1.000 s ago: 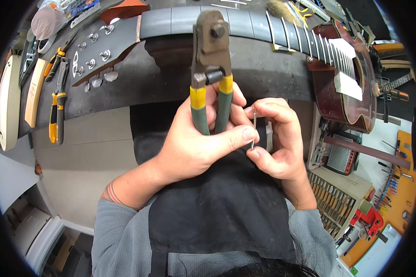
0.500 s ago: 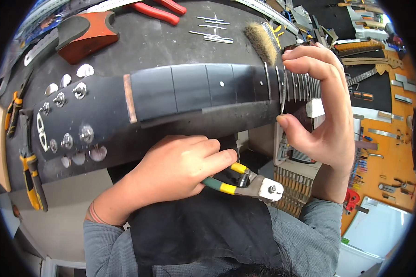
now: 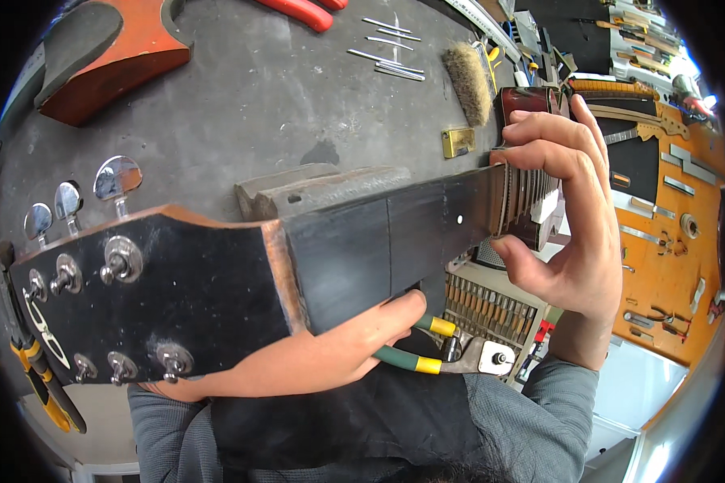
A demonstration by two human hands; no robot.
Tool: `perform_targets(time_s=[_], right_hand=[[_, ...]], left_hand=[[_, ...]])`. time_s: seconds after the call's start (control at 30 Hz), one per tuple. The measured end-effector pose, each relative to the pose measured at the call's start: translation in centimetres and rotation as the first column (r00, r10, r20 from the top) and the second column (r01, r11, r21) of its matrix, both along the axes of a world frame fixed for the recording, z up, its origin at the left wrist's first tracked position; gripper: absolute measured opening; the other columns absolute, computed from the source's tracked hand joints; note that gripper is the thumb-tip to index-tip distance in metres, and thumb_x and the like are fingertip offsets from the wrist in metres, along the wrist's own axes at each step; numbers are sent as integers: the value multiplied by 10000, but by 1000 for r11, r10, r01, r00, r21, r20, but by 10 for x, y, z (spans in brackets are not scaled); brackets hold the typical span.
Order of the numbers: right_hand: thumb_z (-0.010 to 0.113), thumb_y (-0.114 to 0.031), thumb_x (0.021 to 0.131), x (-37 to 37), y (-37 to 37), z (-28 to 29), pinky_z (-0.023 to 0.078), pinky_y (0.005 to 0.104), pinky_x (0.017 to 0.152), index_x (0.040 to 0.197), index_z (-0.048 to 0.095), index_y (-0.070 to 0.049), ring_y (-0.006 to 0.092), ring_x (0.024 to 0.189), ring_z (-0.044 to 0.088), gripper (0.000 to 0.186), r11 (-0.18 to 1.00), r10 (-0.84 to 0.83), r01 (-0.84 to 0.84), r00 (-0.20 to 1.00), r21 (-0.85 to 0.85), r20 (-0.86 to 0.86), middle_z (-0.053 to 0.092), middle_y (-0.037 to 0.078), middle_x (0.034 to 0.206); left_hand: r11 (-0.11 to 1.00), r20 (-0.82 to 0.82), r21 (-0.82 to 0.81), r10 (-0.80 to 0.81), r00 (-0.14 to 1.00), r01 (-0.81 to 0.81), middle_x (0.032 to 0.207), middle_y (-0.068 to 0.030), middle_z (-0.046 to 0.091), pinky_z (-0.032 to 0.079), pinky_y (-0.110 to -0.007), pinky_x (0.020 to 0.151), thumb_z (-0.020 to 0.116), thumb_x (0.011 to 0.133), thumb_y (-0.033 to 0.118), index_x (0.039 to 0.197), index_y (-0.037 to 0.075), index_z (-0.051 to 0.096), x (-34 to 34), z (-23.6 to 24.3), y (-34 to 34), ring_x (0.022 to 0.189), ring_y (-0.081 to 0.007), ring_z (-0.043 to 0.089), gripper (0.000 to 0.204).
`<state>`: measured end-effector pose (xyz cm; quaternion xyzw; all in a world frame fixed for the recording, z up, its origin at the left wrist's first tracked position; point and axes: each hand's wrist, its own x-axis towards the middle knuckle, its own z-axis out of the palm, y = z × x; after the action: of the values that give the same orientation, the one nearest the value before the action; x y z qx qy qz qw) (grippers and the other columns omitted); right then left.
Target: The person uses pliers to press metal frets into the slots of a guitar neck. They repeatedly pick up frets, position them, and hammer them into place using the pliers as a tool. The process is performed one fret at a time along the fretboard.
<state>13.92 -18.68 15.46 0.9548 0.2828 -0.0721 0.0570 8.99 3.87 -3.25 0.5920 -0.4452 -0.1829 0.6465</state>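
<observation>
Guitar neck (image 3: 395, 233) on bench (image 3: 242, 105): right hand (image 3: 568, 217) curled around it; left hand (image 3: 330, 354) closed on cutters (image 3: 451, 354). Steady neck before cutting.

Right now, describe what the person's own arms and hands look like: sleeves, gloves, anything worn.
Both hands are bare, with no gloves; no rings or watch show. The left hand and right hand come out of long grey sleeves of a finely textured, ribbed-looking fabric, pushed up a little at the forearms. A dark apron-like cloth covers the front of the body between the arms.
</observation>
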Motion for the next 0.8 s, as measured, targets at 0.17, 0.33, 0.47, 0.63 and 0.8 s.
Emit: perform_targets(time_s=[0.17, 0.33, 0.47, 0.63, 0.8], right_hand=[[850, -394, 748, 3, 0, -7, 226, 663, 1319, 1214, 715, -37, 356, 1336, 667, 602, 1000, 6, -6, 1000, 24, 5, 719, 150, 1285], [843, -414, 774, 0, -5, -11, 215, 670, 1321, 1220, 709, -45, 359, 1340, 667, 594, 999, -10, 9, 1000, 37, 4, 737, 142, 1267], [840, -436, 799, -2, -8, -11, 195, 677, 1326, 1236, 703, -48, 360, 1346, 666, 600, 999, -13, 13, 1000, 48, -1, 747, 142, 1278], [848, -460, 817, 0, -9, -12, 173, 678, 1331, 1265, 692, -58, 364, 1361, 658, 622, 998, -18, 19, 1000, 59, -25, 752, 147, 1307], [869, -478, 823, -3, -12, -12, 153, 677, 1335, 1293, 670, -63, 366, 1377, 647, 657, 996, -38, 41, 998, 74, -42, 754, 151, 1328]], left_hand=[[998, 10, 41, 43, 999, -43, 923, -110, 536, 464, -414, 704, 796, 970, 113, 1200, 45, 630, 0, -9, 2, 812, -291, 605, 292], [997, -64, 71, 15, 998, -10, 934, -108, 547, 454, -405, 697, 799, 959, 100, 1195, 45, 618, -18, -17, -6, 820, -284, 609, 303], [999, -45, 41, -29, 999, 31, 932, -101, 554, 454, -402, 691, 805, 941, 92, 1167, 48, 615, -3, -4, -5, 817, -276, 612, 299], [996, -47, 48, -67, 997, 69, 925, -95, 555, 457, -409, 694, 807, 930, 86, 1156, 44, 615, 0, -3, -2, 808, -275, 612, 300], [999, -36, 28, -16, 999, 17, 927, -93, 549, 454, -412, 696, 809, 924, 79, 1162, 39, 619, -3, -3, -3, 812, -277, 612, 308]])
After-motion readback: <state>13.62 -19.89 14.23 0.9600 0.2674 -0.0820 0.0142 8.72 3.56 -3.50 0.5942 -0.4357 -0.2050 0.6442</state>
